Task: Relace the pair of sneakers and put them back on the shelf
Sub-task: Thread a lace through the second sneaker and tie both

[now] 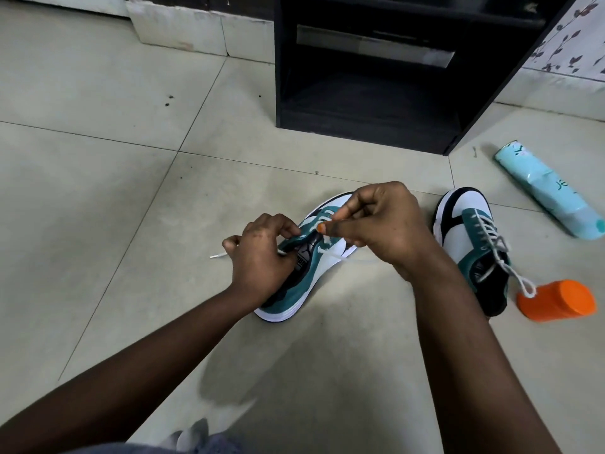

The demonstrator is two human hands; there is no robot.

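Observation:
A teal, white and black sneaker point(294, 290) lies on the tiled floor under both hands, only partly laced. My left hand point(258, 253) grips its teal eyelet flap, and a white lace tip point(217, 255) pokes out to its left. My right hand point(383, 224) pinches the white lace point(330, 244) just above the eyelets. The second sneaker point(468, 244) stands to the right, fully laced, its lace ends trailing toward the orange jar. The black shelf unit point(370, 103) stands behind, its lower compartment open.
An orange jar point(556, 304) lies on its side at the right, next to the laced sneaker. A light blue wrapped tube point(550, 194) lies farther right. A floral wall panel point(569, 37) and a white plinth point(196, 31) border the floor.

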